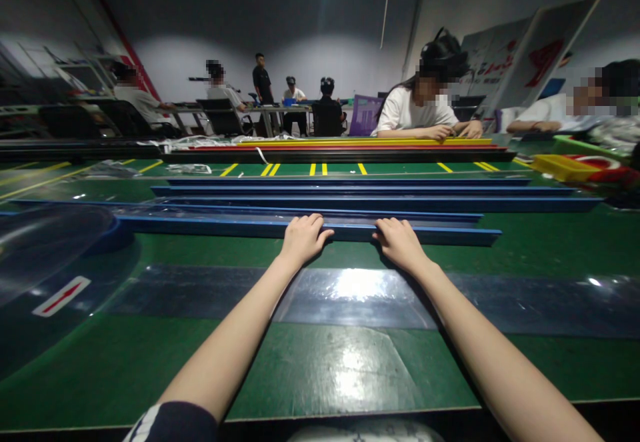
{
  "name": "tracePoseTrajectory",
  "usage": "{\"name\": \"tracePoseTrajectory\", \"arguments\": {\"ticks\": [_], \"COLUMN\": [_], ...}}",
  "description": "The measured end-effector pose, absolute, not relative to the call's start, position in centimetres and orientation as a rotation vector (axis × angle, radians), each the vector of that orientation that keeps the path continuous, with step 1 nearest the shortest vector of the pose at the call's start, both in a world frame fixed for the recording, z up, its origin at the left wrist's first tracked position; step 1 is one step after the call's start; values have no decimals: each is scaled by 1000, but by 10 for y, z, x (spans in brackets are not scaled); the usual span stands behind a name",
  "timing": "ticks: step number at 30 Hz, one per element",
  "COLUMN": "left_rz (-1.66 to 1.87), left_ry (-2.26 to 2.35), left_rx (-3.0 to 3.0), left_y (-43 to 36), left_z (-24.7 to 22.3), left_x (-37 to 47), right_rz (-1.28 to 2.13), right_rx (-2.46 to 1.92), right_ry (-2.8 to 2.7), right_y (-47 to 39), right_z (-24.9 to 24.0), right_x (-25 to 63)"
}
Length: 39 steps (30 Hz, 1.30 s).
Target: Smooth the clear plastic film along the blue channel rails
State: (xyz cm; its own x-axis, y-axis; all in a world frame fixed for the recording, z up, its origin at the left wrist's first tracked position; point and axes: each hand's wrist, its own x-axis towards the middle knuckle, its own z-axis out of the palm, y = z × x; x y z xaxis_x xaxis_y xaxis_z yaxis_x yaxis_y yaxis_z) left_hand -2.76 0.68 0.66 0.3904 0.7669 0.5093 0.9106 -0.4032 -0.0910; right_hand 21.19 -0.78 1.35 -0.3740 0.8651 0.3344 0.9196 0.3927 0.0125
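Observation:
A long blue plastic channel (240,228) with raised edges lies across the green table in front of me. My left hand (303,235) grips its near wall, fingers hooked over the top and thumb on the side facing me. A short way to the right, my right hand (399,241) holds the same wall in a similar way. The fingertips are partly hidden behind that edge. Clear film (165,212) lies in and over the channel's left part. Under my forearms, a flat transparent strip (357,299) stretches across the table.
More blue channels (380,203) lie parallel behind. At left is a clear curled sheet with a red-arrow label (61,297). Yellow, red and black strips (370,142) lie at the far edge, where a co-worker (417,112) sits. A yellow tray (563,169) stands right.

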Motion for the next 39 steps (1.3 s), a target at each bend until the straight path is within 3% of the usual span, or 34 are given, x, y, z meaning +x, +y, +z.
{"name": "tracePoseTrajectory", "arguments": {"ticks": [26, 39], "left_rz": [-603, -597], "left_ry": [-1444, -1438], "left_rx": [-2255, -2224], "left_y": [5, 4], "left_z": [8, 7], "left_x": [-31, -32], "right_rz": [-234, -174], "right_rx": [-1496, -1707], "right_ry": [-2260, -2199], "right_y": [-5, -1], "right_z": [18, 21], "right_x": [214, 278]}}
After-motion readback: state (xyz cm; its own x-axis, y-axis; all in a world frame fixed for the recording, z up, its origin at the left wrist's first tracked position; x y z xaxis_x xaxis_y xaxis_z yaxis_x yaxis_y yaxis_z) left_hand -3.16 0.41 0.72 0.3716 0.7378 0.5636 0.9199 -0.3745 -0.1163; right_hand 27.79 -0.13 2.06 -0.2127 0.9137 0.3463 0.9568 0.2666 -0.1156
